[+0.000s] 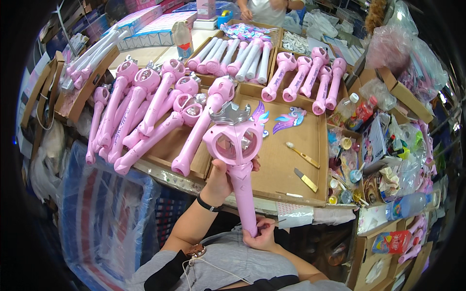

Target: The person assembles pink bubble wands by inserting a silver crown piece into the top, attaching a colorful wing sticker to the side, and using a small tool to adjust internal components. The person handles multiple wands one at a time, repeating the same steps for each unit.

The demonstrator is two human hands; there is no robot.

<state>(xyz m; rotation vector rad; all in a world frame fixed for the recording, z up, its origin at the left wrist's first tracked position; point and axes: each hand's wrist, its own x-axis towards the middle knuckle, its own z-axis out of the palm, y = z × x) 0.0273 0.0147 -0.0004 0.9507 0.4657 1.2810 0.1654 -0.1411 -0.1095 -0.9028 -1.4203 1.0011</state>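
I hold a pink toy wand (242, 189) upright in front of me, its round cage head topped by a silver crown (232, 115). My left hand (221, 182), with a black band at the wrist, is closed round the handle just below the head. At the lower end of the handle, my right hand (261, 236) is closed on it. A thin stick-like tool pokes out from the right fingers; its kind is unclear. Beyond the wand, winged blue-purple pieces (290, 120) lie in a cardboard tray (272, 182).
A toothbrush (302, 154) and a yellow-handled blade (306, 180) lie in that tray. Several pink wands (141, 104) are piled at left, others (318, 77) at back right. Small paint pots (345, 196) crowd the right. A blue plastic-lined crate (104, 208) stands below left. Another person (269, 9) is across the table.
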